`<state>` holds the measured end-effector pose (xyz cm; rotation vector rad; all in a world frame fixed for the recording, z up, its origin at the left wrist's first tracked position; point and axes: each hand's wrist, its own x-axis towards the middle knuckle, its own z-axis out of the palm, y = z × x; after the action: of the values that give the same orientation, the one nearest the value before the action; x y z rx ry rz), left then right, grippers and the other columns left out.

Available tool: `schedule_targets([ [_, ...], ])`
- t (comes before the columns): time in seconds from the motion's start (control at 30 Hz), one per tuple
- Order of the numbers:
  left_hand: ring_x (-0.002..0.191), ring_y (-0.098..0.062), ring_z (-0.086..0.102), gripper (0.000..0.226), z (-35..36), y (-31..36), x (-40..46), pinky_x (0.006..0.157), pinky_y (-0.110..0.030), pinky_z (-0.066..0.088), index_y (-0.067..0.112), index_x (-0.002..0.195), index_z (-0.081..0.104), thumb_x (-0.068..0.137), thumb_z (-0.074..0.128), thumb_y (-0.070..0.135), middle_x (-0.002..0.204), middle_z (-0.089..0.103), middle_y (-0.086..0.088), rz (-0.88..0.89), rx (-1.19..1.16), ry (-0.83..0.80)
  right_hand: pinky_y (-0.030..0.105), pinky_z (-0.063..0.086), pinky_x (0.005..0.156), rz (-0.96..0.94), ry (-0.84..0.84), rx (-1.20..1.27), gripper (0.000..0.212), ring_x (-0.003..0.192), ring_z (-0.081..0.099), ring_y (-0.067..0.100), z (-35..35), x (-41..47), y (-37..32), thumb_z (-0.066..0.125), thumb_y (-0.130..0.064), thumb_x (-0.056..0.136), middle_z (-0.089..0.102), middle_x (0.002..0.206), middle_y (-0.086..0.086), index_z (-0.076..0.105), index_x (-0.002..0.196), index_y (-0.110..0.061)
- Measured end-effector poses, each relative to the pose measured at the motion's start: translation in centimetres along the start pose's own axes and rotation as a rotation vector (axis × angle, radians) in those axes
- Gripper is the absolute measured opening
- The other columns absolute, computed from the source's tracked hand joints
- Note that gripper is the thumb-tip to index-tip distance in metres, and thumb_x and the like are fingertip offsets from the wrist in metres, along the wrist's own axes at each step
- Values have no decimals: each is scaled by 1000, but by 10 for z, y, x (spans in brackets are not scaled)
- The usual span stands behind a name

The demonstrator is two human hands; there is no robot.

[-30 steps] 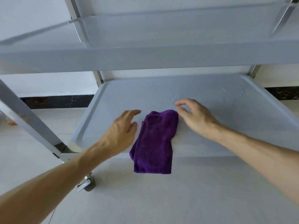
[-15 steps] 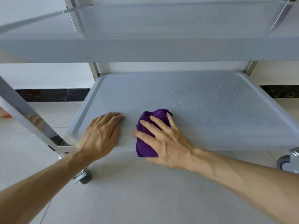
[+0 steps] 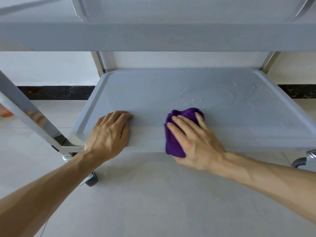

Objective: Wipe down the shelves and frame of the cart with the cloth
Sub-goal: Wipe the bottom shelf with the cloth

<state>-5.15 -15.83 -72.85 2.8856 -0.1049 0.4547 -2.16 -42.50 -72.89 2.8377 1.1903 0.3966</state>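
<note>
A bunched purple cloth [image 3: 172,141] lies over the front edge of the cart's grey bottom shelf [image 3: 153,93]. My right hand [image 3: 196,139] presses flat on the cloth with fingers spread and straight, covering most of it. To its left, my left hand [image 3: 109,134] rests on the shelf's front rim, fingers lying over the edge. Water drops and wet streaks [image 3: 205,98] show on the shelf beyond the cloth. The metal frame post [image 3: 32,115] slants down at the left.
The grey shelf above [image 3: 153,36] overhangs the top of the view. Rear frame posts [image 3: 98,64] stand at the back corners. Caster wheels [image 3: 91,180] sit on the tiled floor at the front left and far right. A wall with a dark baseboard [image 3: 56,92] runs behind.
My right hand came down flat onto the cloth and slid it rightwards along the front of the shelf. My left hand settled on the front rim and stays there.
</note>
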Motion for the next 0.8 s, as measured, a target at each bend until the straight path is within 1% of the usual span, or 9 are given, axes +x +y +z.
schedule_targets([
  [0.1,120,-25,54,43,1,-1,-1,104,-40,39,17,127,59,97,31,28,132,59,-1,4,1,-4,63,12,117,-30,-66,12,93,147,27,32,4,29,-36,69,-48,78,27,159,19,30,152,-7],
  [0.13,121,-25,54,44,2,-1,-1,104,-41,39,17,128,59,97,29,28,133,58,0,9,2,-6,63,9,118,-34,-75,5,93,148,23,32,5,35,-42,67,-47,80,24,160,19,26,153,-7],
  [0.2,121,-25,54,46,2,-4,-1,105,-41,39,18,128,59,97,27,30,133,58,0,26,2,-5,62,8,118,-72,-63,-14,91,148,24,33,4,35,-40,66,-45,82,25,160,20,26,154,-6],
  [0.27,120,-23,54,46,2,-8,-1,104,-40,38,19,128,59,97,27,32,133,58,2,51,4,2,59,11,120,-156,-43,-50,89,147,28,32,1,23,-19,67,-43,81,30,158,21,30,152,-4],
  [0.33,119,-22,52,46,4,-10,0,103,-38,37,21,128,58,98,27,33,133,58,3,59,5,5,55,19,120,-203,-20,-58,88,145,35,31,-1,2,10,71,-43,78,37,155,19,38,149,-3],
  [0.43,118,-23,53,45,5,-11,1,102,-39,39,21,128,58,97,27,34,132,58,3,60,4,6,52,31,117,-169,49,-53,84,140,43,30,0,-39,60,77,-41,75,45,151,18,48,143,-2],
  [0.57,118,-24,53,44,5,-8,1,102,-40,39,20,127,59,97,29,32,132,59,2,43,3,14,55,34,114,-107,99,-104,85,139,45,31,1,-86,115,81,-40,74,45,150,19,49,141,1],
  [0.67,118,-25,54,42,4,-4,1,102,-41,40,19,125,60,96,31,30,130,60,1,19,4,18,55,34,114,-57,106,-120,83,136,48,33,3,-92,120,79,-38,74,47,148,19,51,140,2],
  [0.8,118,-25,54,42,4,-2,1,102,-42,40,19,125,60,96,31,28,130,60,1,5,15,11,57,38,110,-32,127,-118,80,127,56,36,3,-69,85,78,-41,72,53,141,23,57,133,4],
])
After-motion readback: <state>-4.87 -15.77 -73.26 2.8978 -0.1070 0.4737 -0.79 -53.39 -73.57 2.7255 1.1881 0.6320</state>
